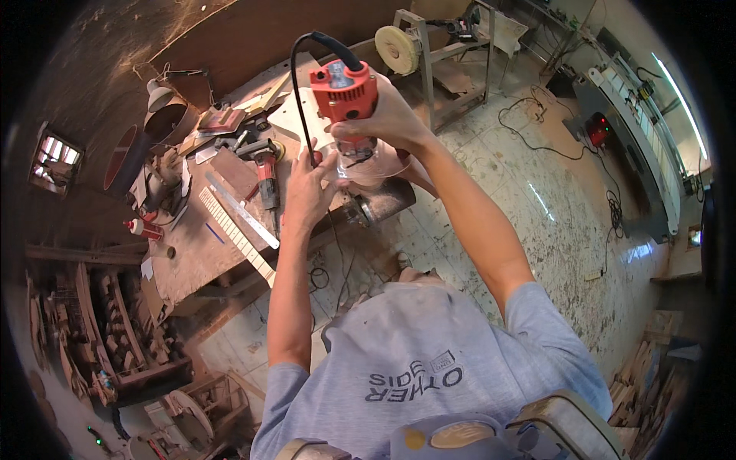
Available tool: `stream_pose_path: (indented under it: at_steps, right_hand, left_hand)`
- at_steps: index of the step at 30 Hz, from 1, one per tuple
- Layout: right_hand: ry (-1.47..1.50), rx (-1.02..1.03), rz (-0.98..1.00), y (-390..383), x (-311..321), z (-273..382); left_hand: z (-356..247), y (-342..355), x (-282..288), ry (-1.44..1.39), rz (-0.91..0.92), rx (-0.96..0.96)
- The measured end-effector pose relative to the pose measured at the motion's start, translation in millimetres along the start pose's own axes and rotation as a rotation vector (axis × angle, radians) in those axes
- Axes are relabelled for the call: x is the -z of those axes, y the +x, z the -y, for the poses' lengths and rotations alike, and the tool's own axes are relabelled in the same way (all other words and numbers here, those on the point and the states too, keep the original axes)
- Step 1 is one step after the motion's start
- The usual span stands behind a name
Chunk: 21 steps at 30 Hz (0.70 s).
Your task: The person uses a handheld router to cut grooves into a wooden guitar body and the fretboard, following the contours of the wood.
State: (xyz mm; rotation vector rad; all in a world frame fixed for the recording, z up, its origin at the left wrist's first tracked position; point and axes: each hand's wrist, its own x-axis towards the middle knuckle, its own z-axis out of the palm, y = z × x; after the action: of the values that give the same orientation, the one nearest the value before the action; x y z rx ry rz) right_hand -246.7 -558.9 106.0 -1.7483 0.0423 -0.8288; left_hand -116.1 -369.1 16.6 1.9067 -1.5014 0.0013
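Note:
My right hand (387,119) is wrapped round the body of a red palm router (346,92), held upright above the bench's right end. A black cord (296,84) loops from its top and drops past my left hand (308,188). The left fingers are closed at the side of the router's clear base (364,167), by a small red knob (317,157). How firmly they grip it is partly hidden. Behind the router lies a pale flat board (295,115). Under it is a dark cylindrical metal thing (387,201) whose kind I cannot make out.
On the cluttered bench (192,261) lie a red-and-black angle grinder (267,184), a steel ruler (244,211) and a slotted wooden strip (236,236). A red-and-white bottle (143,228) stands left. A metal frame with a buffing wheel (397,50) is behind. Cords (613,207) trail over the floor.

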Motion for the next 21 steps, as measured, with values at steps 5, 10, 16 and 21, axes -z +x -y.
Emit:
stream_pose_path:
  at_steps: [5,10,16,21]
  right_hand:
    - [0.039,-0.095,0.030,-9,0,7]
    - [0.113,-0.163,0.011,-10,-10,0]
    - [0.023,-0.103,-0.071,-10,-17,2]
    - [-0.109,-0.022,-0.093,-7,-17,-7]
  left_hand:
    - [-4,1,0,0.052,-0.023,-0.016]
    - [-51,9,34,-0.140,-0.446,-0.092]
    - [-110,57,92,-0.245,-0.565,-0.173]
    - [-87,49,70,-0.346,-0.382,0.084]
